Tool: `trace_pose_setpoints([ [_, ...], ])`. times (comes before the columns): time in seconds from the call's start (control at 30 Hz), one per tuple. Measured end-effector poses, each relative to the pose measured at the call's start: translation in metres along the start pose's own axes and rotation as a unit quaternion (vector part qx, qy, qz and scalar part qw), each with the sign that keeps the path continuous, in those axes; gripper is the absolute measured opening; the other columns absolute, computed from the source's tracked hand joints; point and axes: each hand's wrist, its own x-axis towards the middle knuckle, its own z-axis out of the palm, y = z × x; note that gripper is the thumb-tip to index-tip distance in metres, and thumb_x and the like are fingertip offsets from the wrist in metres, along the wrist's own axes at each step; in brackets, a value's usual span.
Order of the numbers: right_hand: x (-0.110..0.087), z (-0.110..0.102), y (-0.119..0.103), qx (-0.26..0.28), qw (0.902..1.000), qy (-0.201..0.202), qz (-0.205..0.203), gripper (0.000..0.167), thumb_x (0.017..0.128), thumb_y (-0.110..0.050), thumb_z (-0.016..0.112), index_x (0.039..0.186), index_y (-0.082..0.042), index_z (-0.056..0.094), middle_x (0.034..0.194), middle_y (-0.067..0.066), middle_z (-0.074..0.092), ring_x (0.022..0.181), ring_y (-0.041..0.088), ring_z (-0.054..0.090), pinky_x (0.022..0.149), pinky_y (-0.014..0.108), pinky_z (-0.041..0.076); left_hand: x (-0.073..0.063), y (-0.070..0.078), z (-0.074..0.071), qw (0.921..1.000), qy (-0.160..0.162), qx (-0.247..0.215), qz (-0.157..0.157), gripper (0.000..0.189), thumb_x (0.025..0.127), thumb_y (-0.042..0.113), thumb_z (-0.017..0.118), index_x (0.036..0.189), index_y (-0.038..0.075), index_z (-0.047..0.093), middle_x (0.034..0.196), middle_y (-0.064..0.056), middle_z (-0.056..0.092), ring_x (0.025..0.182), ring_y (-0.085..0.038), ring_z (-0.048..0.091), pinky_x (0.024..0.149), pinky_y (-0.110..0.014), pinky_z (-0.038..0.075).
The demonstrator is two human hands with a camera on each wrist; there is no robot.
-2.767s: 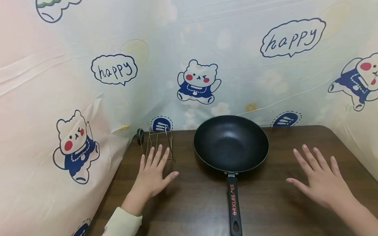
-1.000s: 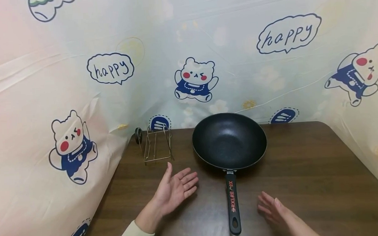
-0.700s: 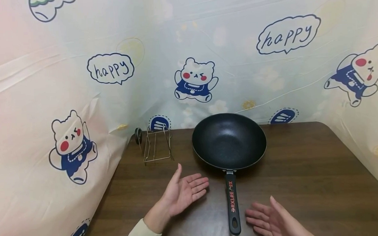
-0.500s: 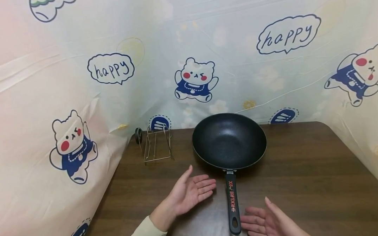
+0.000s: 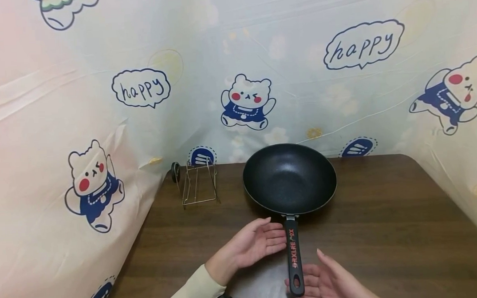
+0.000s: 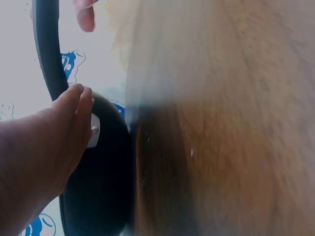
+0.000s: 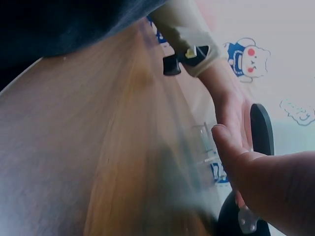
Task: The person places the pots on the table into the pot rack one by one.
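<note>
A black frying pan [image 5: 289, 178] sits on the wooden table, its handle [image 5: 294, 253] with red lettering pointing toward me. To the left of the handle is my left hand [image 5: 255, 245], palm turned inward, fingers straight with their tips right at the handle's side. My right hand [image 5: 328, 282] lies at the handle's lower end. Its extended fingers reach beneath the handle, and a fingertip shows on the far side. Neither hand curls round it. In the left wrist view my left hand [image 6: 54, 132] overlaps the pan [image 6: 106, 182] near the handle joint.
At the back left of the table [image 5: 385, 222] stands a small wire rack [image 5: 199, 202] with a round black part [image 5: 176, 172] beside it. A patterned cloth [image 5: 299, 75] with bears and "happy" bubbles hangs behind the table and along its sides.
Both hands, earlier spread apart palm-down over the table, have turned palms inward and closed in on the handle from either side. The pan and the rack stay in place.
</note>
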Motion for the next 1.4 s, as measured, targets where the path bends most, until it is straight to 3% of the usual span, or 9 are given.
trace_pose_setpoints([
  [0.17,0.007,0.007,0.001,0.019,0.9998,-0.006,0.001,0.079,0.104,-0.057,0.018,0.148,0.009,0.026,0.145,0.027,0.045,0.137,0.034,0.043,0.115,0.045,0.027,0.01,-0.003,0.006,0.9999,0.004,0.014,-0.001,0.067,0.101,0.032,0.051,0.147,-0.012,0.027,0.141,-0.029,0.045,0.132,-0.037,0.047,0.111,-0.045,0.035],
  [0.23,0.01,0.009,0.002,0.021,0.9998,-0.004,0.001,0.076,0.105,-0.056,0.019,0.146,0.007,0.032,0.143,0.026,0.048,0.136,0.033,0.045,0.115,0.045,0.029,0.013,-0.004,0.009,0.9999,-0.009,0.012,-0.004,0.06,0.102,0.029,0.048,0.145,-0.01,0.032,0.14,-0.029,0.047,0.131,-0.036,0.049,0.11,-0.044,0.037],
  [0.4,0.015,0.013,0.0,0.014,0.9999,0.006,0.0,0.07,0.106,-0.052,0.02,0.145,0.004,0.035,0.139,0.024,0.052,0.132,0.031,0.05,0.113,0.044,0.033,0.021,-0.007,0.014,0.9987,-0.048,0.0,-0.019,0.048,0.104,0.025,0.042,0.142,-0.005,0.04,0.14,-0.028,0.05,0.133,-0.035,0.048,0.109,-0.042,0.039],
  [0.5,0.018,0.016,0.0,0.015,0.9998,0.013,-0.002,0.067,0.106,-0.05,0.023,0.144,0.002,0.037,0.137,0.022,0.055,0.13,0.031,0.052,0.112,0.043,0.034,0.025,-0.011,0.015,0.9986,-0.047,-0.003,-0.022,0.047,0.103,0.025,0.045,0.139,-0.006,0.043,0.136,-0.027,0.054,0.13,-0.033,0.052,0.108,-0.041,0.04],
  [0.87,0.031,0.019,0.003,0.028,0.9994,0.005,-0.022,0.051,0.107,-0.043,0.026,0.127,-0.004,0.052,0.123,0.016,0.065,0.119,0.024,0.061,0.109,0.041,0.039,0.039,-0.017,0.023,0.9984,-0.049,-0.019,-0.02,0.054,0.102,0.016,0.049,0.146,-0.011,0.032,0.13,-0.025,0.059,0.123,-0.029,0.058,0.106,-0.041,0.042],
  [1.0,0.035,0.021,0.007,0.029,0.9988,0.005,-0.039,0.044,0.108,-0.04,0.026,0.117,-0.009,0.056,0.113,0.012,0.069,0.11,0.021,0.065,0.104,0.039,0.045,0.043,-0.02,0.026,0.9982,-0.044,-0.038,-0.016,0.047,0.101,0.013,0.051,0.141,-0.008,0.04,0.123,-0.021,0.063,0.12,-0.027,0.06,0.107,-0.04,0.042],
  [1.17,0.038,0.026,0.011,0.009,0.9979,0.04,-0.051,0.038,0.108,-0.039,0.029,0.106,-0.014,0.057,0.096,0.001,0.069,0.086,0.012,0.069,0.084,0.029,0.055,0.047,-0.022,0.028,0.9984,-0.036,-0.041,-0.014,0.022,0.1,0.013,0.051,0.119,0.002,0.056,0.11,-0.012,0.066,0.106,-0.019,0.065,0.099,-0.035,0.049],
  [1.4,0.042,0.035,0.014,-0.022,0.9902,0.125,-0.058,0.035,0.105,-0.044,0.037,0.096,-0.015,0.054,0.08,-0.003,0.065,0.067,0.009,0.065,0.066,0.024,0.055,0.05,-0.024,0.029,0.998,-0.03,-0.055,-0.013,0.013,0.103,0.014,0.046,0.109,0.007,0.056,0.095,-0.003,0.062,0.085,-0.01,0.061,0.08,-0.025,0.052],
])
